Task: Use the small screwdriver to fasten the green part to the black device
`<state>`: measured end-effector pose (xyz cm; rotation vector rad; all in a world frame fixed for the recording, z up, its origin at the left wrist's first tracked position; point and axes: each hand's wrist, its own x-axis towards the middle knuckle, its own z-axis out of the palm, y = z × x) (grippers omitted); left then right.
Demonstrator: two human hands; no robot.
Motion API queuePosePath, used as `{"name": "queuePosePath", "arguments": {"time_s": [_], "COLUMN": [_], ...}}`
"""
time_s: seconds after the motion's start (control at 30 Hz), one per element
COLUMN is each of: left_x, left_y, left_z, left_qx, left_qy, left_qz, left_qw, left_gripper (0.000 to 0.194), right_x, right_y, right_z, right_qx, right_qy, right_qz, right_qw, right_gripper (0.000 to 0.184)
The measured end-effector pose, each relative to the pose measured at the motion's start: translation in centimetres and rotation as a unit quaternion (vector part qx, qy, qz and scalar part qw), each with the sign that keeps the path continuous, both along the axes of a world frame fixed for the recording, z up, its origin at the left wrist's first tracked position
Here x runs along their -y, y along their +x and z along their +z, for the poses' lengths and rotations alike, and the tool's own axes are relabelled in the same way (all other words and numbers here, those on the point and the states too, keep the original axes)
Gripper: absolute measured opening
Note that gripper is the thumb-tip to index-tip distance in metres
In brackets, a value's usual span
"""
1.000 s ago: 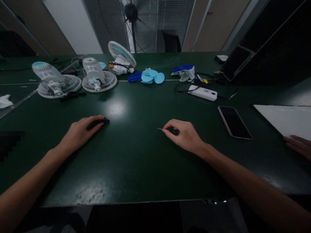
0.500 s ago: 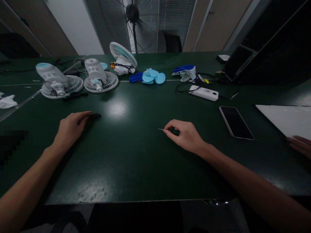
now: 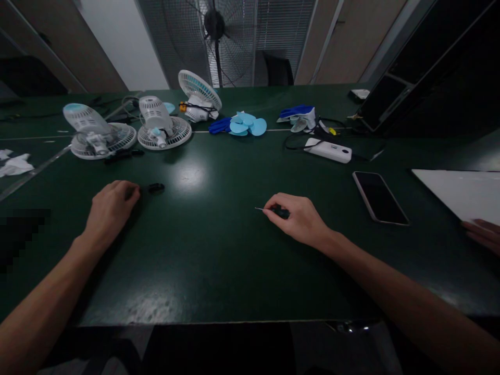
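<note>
A small screwdriver with a dark handle and a thin metal shaft [image 3: 259, 209] is pinched in my right hand [image 3: 299, 216], its tip pointing left. My right hand rests low over the green table. On the left, my left hand [image 3: 111, 208] lies on the tabletop with its fingers curled in toward the thumb, and I see nothing held in them. Just past its fingertips sits a small black object [image 3: 156, 188], apart from the hand; its kind is too dark to make out.
Behind stand white fan heads [image 3: 166, 133], light-blue fan blades [image 3: 248, 124] and blue-white gloves [image 3: 299, 115]. To the right lie a white power bank [image 3: 328, 150] with a cable, a phone [image 3: 379, 198] and a white board [image 3: 464, 192], with another person's hand [image 3: 482, 234] at its edge.
My left hand has drawn back to the left, away from the small black object it was touching, and its fingers have curled. My right hand with the screwdriver stays in place.
</note>
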<state>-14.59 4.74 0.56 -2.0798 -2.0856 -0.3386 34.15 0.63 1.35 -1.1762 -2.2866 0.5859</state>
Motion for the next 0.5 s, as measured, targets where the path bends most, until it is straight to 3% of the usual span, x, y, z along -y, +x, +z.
{"name": "queuePosePath", "arguments": {"time_s": [0.13, 0.23, 0.5], "left_x": [0.0, 0.4, 0.9], "left_y": [1.5, 3.2, 4.9], "left_z": [0.2, 0.4, 0.5], "left_qx": [0.115, 0.158, 0.162], "left_qy": [0.087, 0.144, 0.09], "left_qz": [0.054, 0.022, -0.054], "left_qw": [0.988, 0.977, 0.981], "left_gripper": [0.036, 0.035, 0.033], "right_x": [0.1, 0.1, 0.0], "right_y": [-0.1, -0.1, 0.0], "right_z": [0.1, 0.1, 0.1], "right_qx": [0.004, 0.004, 0.002], "right_qy": [-0.002, -0.003, -0.003], "right_qz": [-0.001, 0.002, 0.005], "right_qw": [1.0, 1.0, 1.0], "right_gripper": [0.014, 0.014, 0.016]}}
